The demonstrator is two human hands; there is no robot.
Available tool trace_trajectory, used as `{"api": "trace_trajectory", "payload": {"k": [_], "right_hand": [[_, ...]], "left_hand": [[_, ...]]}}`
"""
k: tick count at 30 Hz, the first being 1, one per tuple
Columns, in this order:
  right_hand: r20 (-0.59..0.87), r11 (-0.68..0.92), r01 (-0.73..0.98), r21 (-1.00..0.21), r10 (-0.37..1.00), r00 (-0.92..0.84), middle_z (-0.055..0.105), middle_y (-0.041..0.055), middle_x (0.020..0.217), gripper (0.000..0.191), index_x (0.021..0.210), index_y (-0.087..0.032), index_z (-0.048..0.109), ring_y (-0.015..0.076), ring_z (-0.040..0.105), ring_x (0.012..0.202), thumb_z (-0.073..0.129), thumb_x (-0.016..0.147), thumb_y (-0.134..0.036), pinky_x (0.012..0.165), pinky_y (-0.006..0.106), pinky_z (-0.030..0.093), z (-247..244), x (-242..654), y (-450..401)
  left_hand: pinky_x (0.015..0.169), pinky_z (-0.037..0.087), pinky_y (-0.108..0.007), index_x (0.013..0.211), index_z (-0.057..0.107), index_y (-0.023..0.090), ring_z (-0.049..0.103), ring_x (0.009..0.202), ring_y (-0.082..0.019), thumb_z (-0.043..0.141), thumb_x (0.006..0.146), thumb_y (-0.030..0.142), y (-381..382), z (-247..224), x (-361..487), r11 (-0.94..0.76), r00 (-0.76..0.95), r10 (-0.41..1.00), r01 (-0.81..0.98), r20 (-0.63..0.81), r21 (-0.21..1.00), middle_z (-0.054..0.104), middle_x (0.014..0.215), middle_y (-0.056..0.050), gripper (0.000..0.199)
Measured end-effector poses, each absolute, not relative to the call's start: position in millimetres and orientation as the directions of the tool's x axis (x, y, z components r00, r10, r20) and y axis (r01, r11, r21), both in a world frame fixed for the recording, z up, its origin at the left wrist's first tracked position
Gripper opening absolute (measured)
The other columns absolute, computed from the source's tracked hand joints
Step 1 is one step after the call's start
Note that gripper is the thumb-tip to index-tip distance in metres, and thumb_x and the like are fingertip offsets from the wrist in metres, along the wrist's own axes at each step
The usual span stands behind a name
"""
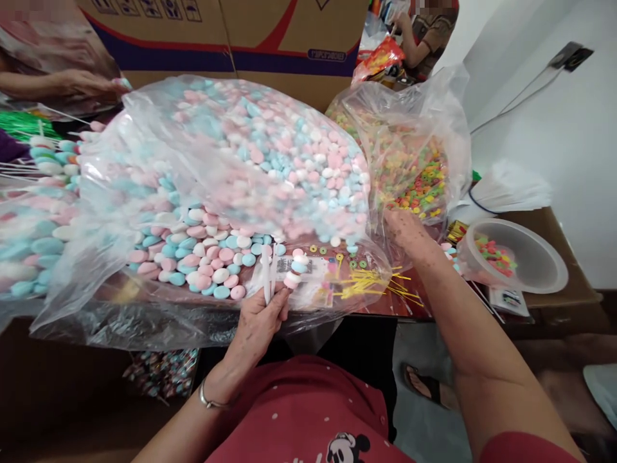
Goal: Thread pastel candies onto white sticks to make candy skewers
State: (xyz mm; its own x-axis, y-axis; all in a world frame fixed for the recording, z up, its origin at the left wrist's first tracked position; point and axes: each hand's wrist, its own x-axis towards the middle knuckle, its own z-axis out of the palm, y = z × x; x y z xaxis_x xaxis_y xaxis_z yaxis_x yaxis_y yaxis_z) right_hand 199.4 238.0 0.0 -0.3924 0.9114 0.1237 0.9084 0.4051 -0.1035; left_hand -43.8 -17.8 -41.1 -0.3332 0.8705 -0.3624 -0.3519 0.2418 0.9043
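My left hand (pixel 263 318), with a bracelet at the wrist, is closed around several white sticks (pixel 267 273). A short candy skewer (pixel 296 270) of pink, white and blue pieces also rises from its fingers. Just behind lies a big clear bag (pixel 216 141) full of pink, white and blue candies (pixel 207 251), its mouth spread towards me. My right hand (pixel 405 231) reaches to the lower front of a second clear bag (pixel 409 141), filled with small colourful candy rings (pixel 427 186). Its fingertips are hidden there, so I cannot see what they touch.
Yellow twist ties (pixel 366 283) lie on plastic near the table's front edge. A translucent tub (pixel 535 257) with candies stands at the right. A large cardboard box (pixel 241 38) blocks the back. Other people's hands (pixel 84 83) work at the far left and back right.
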Motion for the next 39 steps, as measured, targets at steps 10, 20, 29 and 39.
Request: {"api": "trace_trajectory", "payload": {"k": [10,20,29,39], "right_hand": [[0.077,0.32,0.947,0.026,0.944,-0.321,0.068,0.0124,0.096,0.026,0.098,-0.014,0.067,0.0221,0.06,0.085,0.042,0.09,-0.015,0.068,0.028,0.037,11,198,223],[0.173,0.392,0.914,-0.105,0.912,-0.371,0.059,0.0056,0.081,0.022,0.075,-0.017,0.064,0.0171,0.051,0.076,0.047,0.085,-0.008,0.067,0.027,0.036,2,210,223],[0.248,0.35,0.933,-0.085,0.914,-0.321,0.066,0.0047,0.084,0.021,0.077,-0.014,0.066,0.013,0.057,0.081,0.049,0.085,-0.006,0.074,0.026,0.044,-10,200,210],[0.395,0.317,0.944,-0.087,0.881,-0.26,0.069,0.0115,0.106,0.031,0.116,-0.009,0.063,0.0185,0.061,0.098,0.046,0.09,-0.005,0.089,0.034,0.05,-1,196,178]], "left_hand": [[0.033,0.014,-0.017,0.084,0.061,0.014,0.025,0.032,-0.003,0.074,0.066,0.046,-16,-37,-42,0.272,-0.35,0.844,-0.372,-0.406,0.887,0.048,0.042,0.007,0.039],[0.034,0.017,-0.016,0.085,0.063,0.014,0.027,0.034,-0.003,0.072,0.071,0.046,-19,-43,-44,0.271,-0.356,0.849,-0.339,-0.39,0.901,0.048,0.045,0.007,0.036],[0.032,0.018,-0.015,0.083,0.063,0.015,0.029,0.033,-0.004,0.079,0.057,0.051,-19,-35,-42,0.33,-0.416,0.786,-0.342,-0.457,0.88,0.048,0.043,0.007,0.047],[0.031,0.024,-0.015,0.084,0.065,0.014,0.037,0.034,-0.006,0.086,0.04,0.055,-22,-29,-45,0.408,-0.374,0.778,-0.31,-0.505,0.859,0.049,0.044,0.007,0.064]]}}
